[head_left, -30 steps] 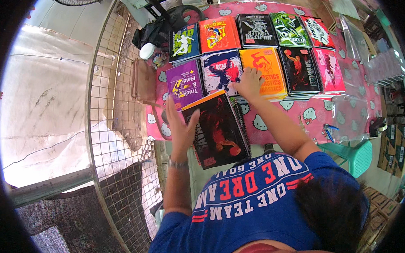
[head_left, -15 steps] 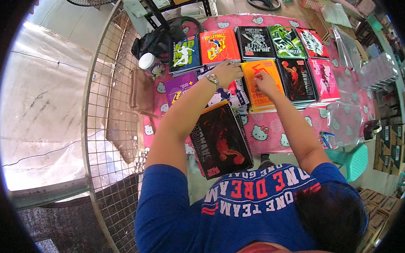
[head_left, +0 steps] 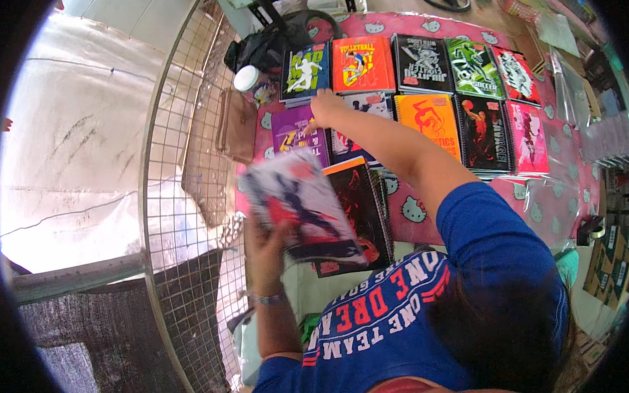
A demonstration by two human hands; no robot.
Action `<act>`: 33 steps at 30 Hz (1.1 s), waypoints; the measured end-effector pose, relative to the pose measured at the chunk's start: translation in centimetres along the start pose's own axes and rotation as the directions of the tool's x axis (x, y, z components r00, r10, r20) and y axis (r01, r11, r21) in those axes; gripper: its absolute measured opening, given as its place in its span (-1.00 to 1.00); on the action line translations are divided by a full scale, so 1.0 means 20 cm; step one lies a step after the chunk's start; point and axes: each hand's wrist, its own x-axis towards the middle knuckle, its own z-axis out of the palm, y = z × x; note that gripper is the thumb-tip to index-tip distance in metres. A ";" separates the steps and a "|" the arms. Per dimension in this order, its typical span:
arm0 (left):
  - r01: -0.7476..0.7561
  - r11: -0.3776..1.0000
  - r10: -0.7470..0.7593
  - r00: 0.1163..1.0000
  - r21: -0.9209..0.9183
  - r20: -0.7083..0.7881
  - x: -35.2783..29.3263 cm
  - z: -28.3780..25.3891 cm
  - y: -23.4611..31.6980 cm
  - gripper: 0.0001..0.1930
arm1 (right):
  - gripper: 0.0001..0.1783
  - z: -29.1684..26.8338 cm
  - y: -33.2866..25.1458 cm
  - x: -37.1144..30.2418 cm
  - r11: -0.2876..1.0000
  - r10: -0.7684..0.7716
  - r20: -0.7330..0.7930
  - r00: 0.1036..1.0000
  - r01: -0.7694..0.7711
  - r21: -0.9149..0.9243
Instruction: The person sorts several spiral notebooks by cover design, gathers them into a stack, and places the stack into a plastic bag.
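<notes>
My left hand grips a white spiral notebook with a red and dark figure on its cover, tilted and blurred by motion. It hangs partly over a stack with a black notebook on top, at the near table edge. Reaching across to the left, my right hand closes at the upper right corner of a purple notebook, thumb over its cover; the fingertips are partly hidden. Beside it, under my right forearm, lies another white patterned notebook. An orange notebook is right of that.
Behind stand more notebook stacks, among them a red-orange one and a green one. A white-lidded jar and a brown pouch sit at the left, by a wire mesh. Pink patterned cloth covers the table.
My left hand has lifted a white notebook from its stack and drawn it toward me, to the left. My right hand has crossed from the orange notebook to the purple one. The view has shifted slightly.
</notes>
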 end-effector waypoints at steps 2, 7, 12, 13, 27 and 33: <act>-0.078 0.886 0.070 0.997 0.457 0.036 -0.07 -0.01 -0.23 -0.23 | -0.22 -0.05 -0.07 0.00 0.998 -0.008 0.001 1.000 0.008 0.057; 0.097 0.991 -0.106 0.989 0.089 0.104 -0.10 0.13 -0.29 -0.18 | -0.44 -0.28 -0.03 0.02 0.816 -0.052 -0.455 0.889 0.300 0.495; 0.093 0.994 -0.083 0.986 -0.057 0.146 0.01 0.03 -0.32 -0.23 | -0.57 -1.03 -0.15 -0.59 0.622 0.032 -0.704 0.709 0.538 0.570; 0.190 0.969 -0.172 0.978 -0.157 0.117 0.08 -0.07 -0.37 -0.28 | -0.60 -1.05 -0.15 -0.70 0.589 0.063 -0.618 0.784 0.471 0.657; -0.084 0.407 0.195 0.981 0.910 0.004 1.97 0.26 -0.60 -0.51 | -0.40 -0.25 0.32 -0.18 0.862 0.325 -0.528 0.785 -0.016 0.507; -0.129 0.800 0.301 0.931 0.586 -0.206 1.70 0.06 -0.11 -0.75 | -0.25 -0.21 0.19 0.09 0.904 0.385 -0.293 0.875 -0.421 -0.071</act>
